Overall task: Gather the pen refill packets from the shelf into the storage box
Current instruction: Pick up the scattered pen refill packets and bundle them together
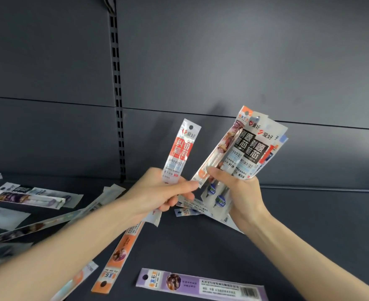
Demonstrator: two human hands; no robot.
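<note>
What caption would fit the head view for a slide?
Left hand holds one red packet, right hand grips a bundle; more packets lie on the shelf.

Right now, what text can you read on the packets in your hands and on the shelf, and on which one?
"爱好", "0.5mm": red-labelled packet in the left hand.
"爱好", "刷题笔芯", "1103": black-labelled packets in the right hand.
Purple packet and orange packet on the shelf: print too blurred to read.
</note>
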